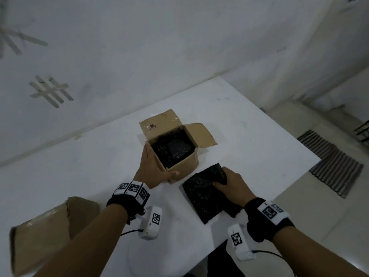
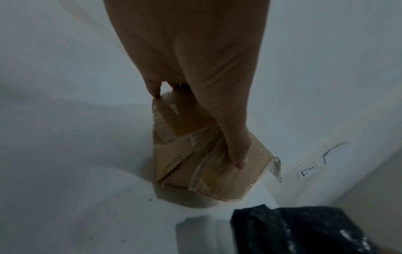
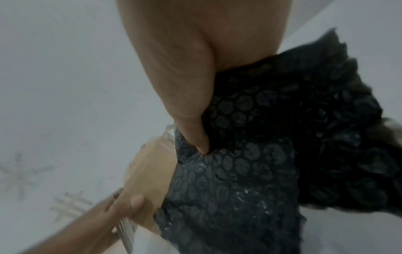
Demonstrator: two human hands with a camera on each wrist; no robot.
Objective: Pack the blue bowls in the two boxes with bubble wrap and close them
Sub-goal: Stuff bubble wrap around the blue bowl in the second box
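Left hand (image 1: 152, 168) grasped open box (image 1: 180, 166) at bench (image 1: 249, 140) centre, wrap inside. Right hand (image 1: 232, 185) clenched black wrap (image 1: 201, 194) at box's 5 o'clock. Second box (image 1: 40, 230) at 8 o'clock.

Left hand (image 1: 152, 169) clasps box corner (image 1: 175, 172); right hand (image 1: 232, 185) pinches bubble wrap (image 1: 203, 196).

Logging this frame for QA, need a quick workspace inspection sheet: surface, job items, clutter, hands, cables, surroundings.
Surface: white table, faint scuffs.
Job's things: open brown cardboard box lined with black bubble wrap; folded black bubble wrap sheet beside it; second cardboard box near left edge. Bowls: not clearly visible.
Clutter: nothing seen.
Hands: left hand grips the open box's corner; right hand grips the sheet.
Cables: black leads from wrist cameras.
Surroundings: white wall with tape strips; striped mat.
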